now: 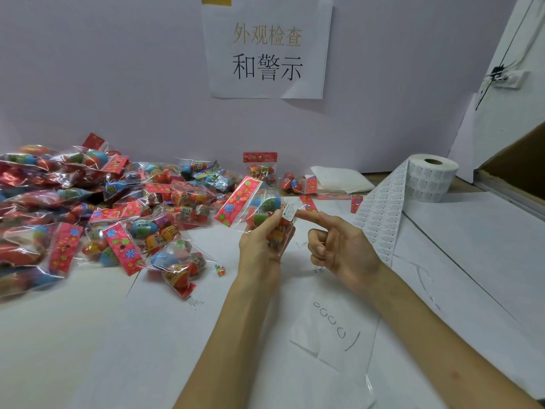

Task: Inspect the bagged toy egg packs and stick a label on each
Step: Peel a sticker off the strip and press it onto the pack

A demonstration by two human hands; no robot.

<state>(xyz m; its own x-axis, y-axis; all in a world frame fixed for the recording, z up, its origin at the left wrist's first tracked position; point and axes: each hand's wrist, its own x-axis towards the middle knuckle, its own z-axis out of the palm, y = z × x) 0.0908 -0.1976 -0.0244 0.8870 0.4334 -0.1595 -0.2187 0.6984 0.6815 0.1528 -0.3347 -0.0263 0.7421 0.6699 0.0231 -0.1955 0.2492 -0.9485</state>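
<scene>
– Red header card (239,200) with blue and green flowers, on a clear crinkly bag. That's the held pack (259,208)?

– Yes. Through the film you can see a blue egg on top, with green and red ones below it. A small white label (289,211) with black print sits on the bag's upper right side.

– How are the hands placed?

– The left hand (259,246) is raised over the paper-covered table (177,335), back towards the camera, with its fingers and thumb curled round the lower half of the pack. The right hand (339,246) is palm-up beside it. Its index finger (312,217) points straight at the label, the tip just at the label's edge. The other fingers are folded into the palm, and I cannot tell whether they hold anything.

– And where is the pack relative to the grip?

– It stands above the left fist, tilted, header card up and to the left, clear of the table. The pile of packs (103,208) lies to the left. The label roll (430,178) stands at the far right, its strip trailing behind the right hand.
</scene>
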